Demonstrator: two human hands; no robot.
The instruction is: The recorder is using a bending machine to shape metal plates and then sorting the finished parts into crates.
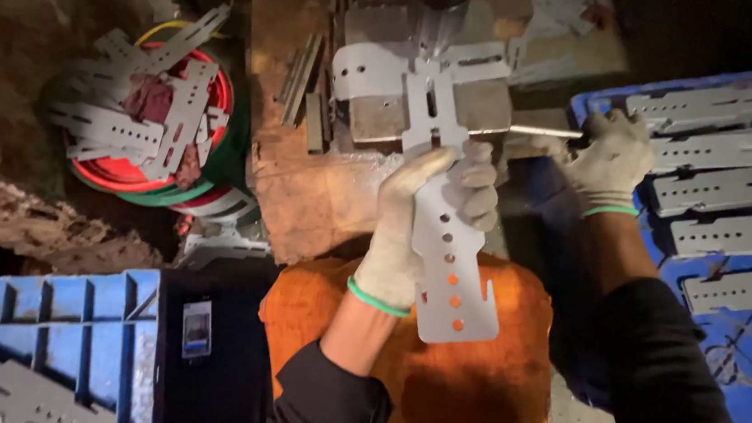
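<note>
The left hand (pixel 410 233), in a pale knit work glove with a green cuff, is clenched around a flat grey metal plate (pixel 447 254). The thumb lies along the plate's left edge and the fingers wrap over its narrow waist. The plate's upper end rests on the steel press block (pixel 431 103), where it overlaps a second, crosswise bracket (pixel 380 67). Its wider lower end hangs free above the orange-covered lap (pixel 468 401).

The right hand (pixel 612 160), gloved the same way, is closed on a thin bright metal lever rod (pixel 542 132) that runs sideways from the block.

Appearance: the plate is a long stamped strip, matt grey, with a slot near the top and a row of round holes down the middle. The orange fabric shows through the lower holes.

Handling, as a judgement: the plate looks thin, rigid and fairly light, manageable with one hand. Cut edges are probably sharp, and the smooth face may slip, so gloves suit it. The narrow waist, clear of the block, gives the surest hold.

Similar plates lie stacked in a blue plastic crate (pixel 744 362) at the right, and more lie over a red and green round tub (pixel 148 178) at the left. Another blue crate (pixel 58 320) sits at lower left.
</note>
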